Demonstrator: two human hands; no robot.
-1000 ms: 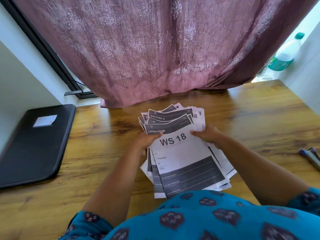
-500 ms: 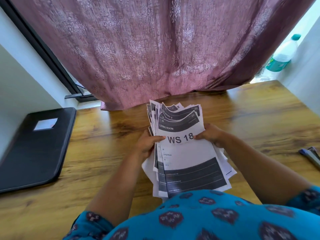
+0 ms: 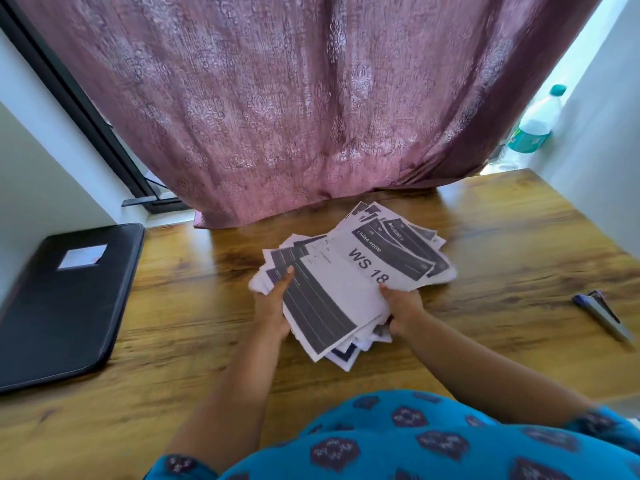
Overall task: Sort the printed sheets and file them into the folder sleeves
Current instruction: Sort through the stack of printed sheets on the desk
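Note:
A loose stack of printed sheets [image 3: 349, 282] is held over the middle of the wooden table [image 3: 502, 258], turned sideways so its top points right. The top sheet reads "WS 18" and "LIVING ROOM"; a sheet under it shows "BALCONY". My left hand [image 3: 273, 303] grips the stack's left edge, thumb on top. My right hand [image 3: 403, 306] grips the near edge below the "WS 18" print. A closed black folder [image 3: 65, 303] with a white label lies flat at the table's left edge, well apart from both hands.
A purple curtain [image 3: 294, 109] hangs down onto the table's far edge. A pen [image 3: 601, 315] lies near the right edge. A plastic bottle with a teal cap [image 3: 536, 123] stands beyond the table at the far right. White walls flank both sides.
The stack has turned clockwise from upright to sideways and moved away from my body. My left hand shifted to the stack's left edge, my right to its near edge.

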